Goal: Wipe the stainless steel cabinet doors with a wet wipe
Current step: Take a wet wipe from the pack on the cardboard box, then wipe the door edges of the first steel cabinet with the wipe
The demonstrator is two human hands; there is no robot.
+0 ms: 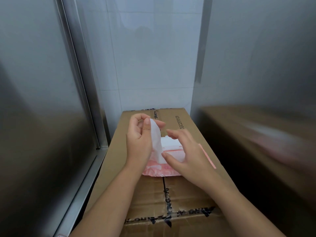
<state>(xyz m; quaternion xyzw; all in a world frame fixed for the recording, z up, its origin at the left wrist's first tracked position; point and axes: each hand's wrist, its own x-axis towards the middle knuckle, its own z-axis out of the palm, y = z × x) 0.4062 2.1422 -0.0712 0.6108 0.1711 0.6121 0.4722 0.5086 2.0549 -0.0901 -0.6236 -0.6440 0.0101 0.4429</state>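
Shows a thin white wet wipe (156, 139) standing in a soft fold out of a pink pack (159, 170) on a cardboard box (188, 194), between steel cabinet doors (39, 100). Pinches its top edge between thumb and forefinger of the raised left hand (140, 135). Presses the pack down with the right hand (186, 156), fingers loosely spread, gripping nothing.

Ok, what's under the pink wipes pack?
A cardboard box; the pack lies on its top. The right hand rests on the pack, covering part. The box is taped shut, contents unseen.
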